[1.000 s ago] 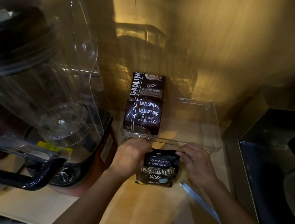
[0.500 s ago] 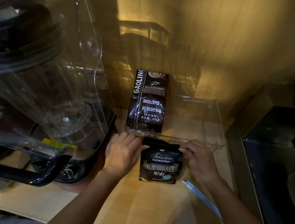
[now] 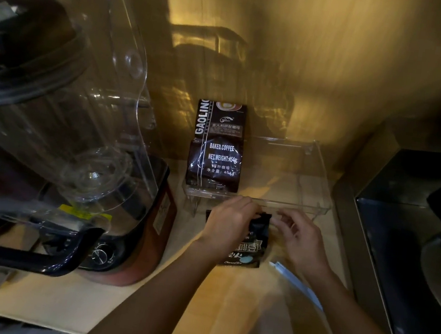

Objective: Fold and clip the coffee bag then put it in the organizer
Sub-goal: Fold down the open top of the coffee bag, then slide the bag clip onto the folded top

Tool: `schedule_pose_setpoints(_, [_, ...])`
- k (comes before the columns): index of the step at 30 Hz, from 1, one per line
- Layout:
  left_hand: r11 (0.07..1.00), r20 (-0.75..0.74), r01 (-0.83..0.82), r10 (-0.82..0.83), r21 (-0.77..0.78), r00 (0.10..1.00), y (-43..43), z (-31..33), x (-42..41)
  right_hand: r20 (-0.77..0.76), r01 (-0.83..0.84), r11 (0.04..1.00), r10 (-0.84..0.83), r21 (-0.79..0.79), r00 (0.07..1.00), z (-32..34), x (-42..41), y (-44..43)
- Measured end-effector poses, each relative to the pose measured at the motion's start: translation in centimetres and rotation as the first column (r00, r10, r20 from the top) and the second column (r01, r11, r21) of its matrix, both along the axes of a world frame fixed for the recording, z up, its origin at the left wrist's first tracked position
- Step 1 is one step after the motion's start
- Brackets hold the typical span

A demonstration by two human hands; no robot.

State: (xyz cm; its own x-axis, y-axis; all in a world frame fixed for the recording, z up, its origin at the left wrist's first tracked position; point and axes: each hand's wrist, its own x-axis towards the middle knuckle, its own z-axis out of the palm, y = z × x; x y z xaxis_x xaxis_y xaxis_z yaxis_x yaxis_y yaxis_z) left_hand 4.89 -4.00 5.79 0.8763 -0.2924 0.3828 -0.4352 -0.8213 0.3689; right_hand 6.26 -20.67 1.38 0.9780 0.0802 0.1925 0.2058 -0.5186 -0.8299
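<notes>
A small black coffee bag point(image 3: 249, 249) with white lettering lies flat on the wooden counter, just in front of a clear plastic organizer point(image 3: 320, 184). My left hand point(image 3: 227, 223) covers the bag's upper left and pinches its top edge, which is bent over. My right hand point(image 3: 298, 238) hovers blurred at the bag's right side with its fingers curled apart, holding nothing. A long pale blue clip point(image 3: 297, 286) lies on the counter under my right wrist.
A larger brown coffee bag point(image 3: 217, 145) stands in the organizer's left end. A blender with a clear cover point(image 3: 62, 108) fills the left side. A dark metal appliance point(image 3: 414, 232) borders the counter on the right. A wall closes the back.
My left hand moved right onto the bag and took hold of its top edge, folding it over. My right hand let go of the top right corner and is in motion.
</notes>
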Motion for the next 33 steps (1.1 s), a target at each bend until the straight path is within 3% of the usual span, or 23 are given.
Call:
schedule_pose_setpoints(4, [0.999, -0.045, 0.033, -0.034, -0.027, 0.998, 0.2, -0.1, -0.1, -0.191, -0.065, 0.974, 0.022, -0.219, 0.981, -3.6, -1.1, -2.8])
schedule_pose_setpoints(7, [0.997, -0.057, 0.062, -0.060, 0.043, 0.997, 0.2, 0.1, 0.0, -0.409, -0.212, 0.903, 0.045, -0.373, 0.912, -5.6, -2.0, -4.8])
schedule_pose_setpoints(9, [0.995, -0.064, 0.076, -0.072, 0.069, 0.995, 0.1, 0.2, -0.1, -0.464, -0.305, 0.836, 0.069, -0.456, 0.883, -6.3, -2.5, -5.6])
schedule_pose_setpoints(14, [0.991, -0.086, 0.077, -0.068, 0.107, 0.994, 0.0, 0.0, -0.1, -0.362, -0.261, 0.837, 0.082, -0.481, 0.928, -7.2, -3.4, -5.7])
schedule_pose_setpoints(18, [0.992, -0.106, 0.077, -0.067, 0.097, 0.992, 0.2, 0.0, 0.1, -0.328, -0.196, 0.952, 0.111, -0.237, 0.938, -5.7, -3.1, -5.5])
schedule_pose_setpoints(21, [0.992, -0.122, 0.084, -0.072, 0.097, 0.990, 0.2, 0.2, 0.1, -0.234, -0.266, 0.949, 0.223, -0.168, 0.946, -3.3, -2.4, -5.0])
schedule_pose_setpoints(27, [0.989, -0.157, 0.124, -0.111, 0.076, 0.981, 0.7, 0.7, 0.0, -0.188, -0.268, 0.936, 0.228, -0.227, 0.955, -0.6, -1.5, -4.1])
schedule_pose_setpoints(31, [0.989, -0.168, 0.085, -0.064, 0.122, 0.984, 0.9, 0.2, 0.2, -0.109, -0.113, 0.978, 0.094, -0.176, 0.990, -0.4, -1.7, -4.9])
schedule_pose_setpoints(33, [0.988, -0.196, 0.097, -0.073, 0.117, 0.978, 0.8, 0.0, 0.5, -0.083, -0.125, 0.973, 0.111, -0.192, 0.990, -0.1, -2.0, -4.9])
